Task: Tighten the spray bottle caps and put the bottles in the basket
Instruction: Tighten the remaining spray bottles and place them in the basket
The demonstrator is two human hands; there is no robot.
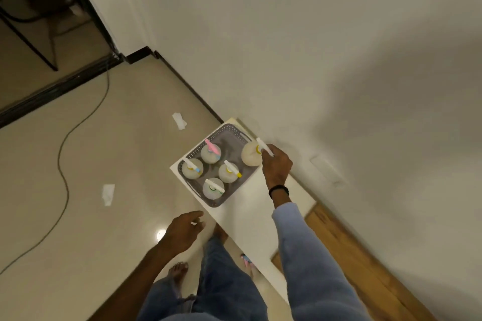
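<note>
A grey perforated basket (227, 132) stands on a narrow white table (260, 216) against the wall. Several round translucent spray bottles stand upright inside it, among them one with a pink trigger (210, 151) and one with a yellow tip (229, 171). My right hand (276, 163) grips the white spray head of another pale bottle (251, 156), held at the basket's far right corner. My left hand (184, 232) hangs over the floor left of the table, fingers relaxed, holding nothing.
Two scraps of white paper (179, 120) (108, 194) lie on the beige floor. A dark cable (65, 164) snakes across the floor at left. A wooden surface (352, 255) runs along the wall behind the table. My legs and bare feet stand by the table's near edge.
</note>
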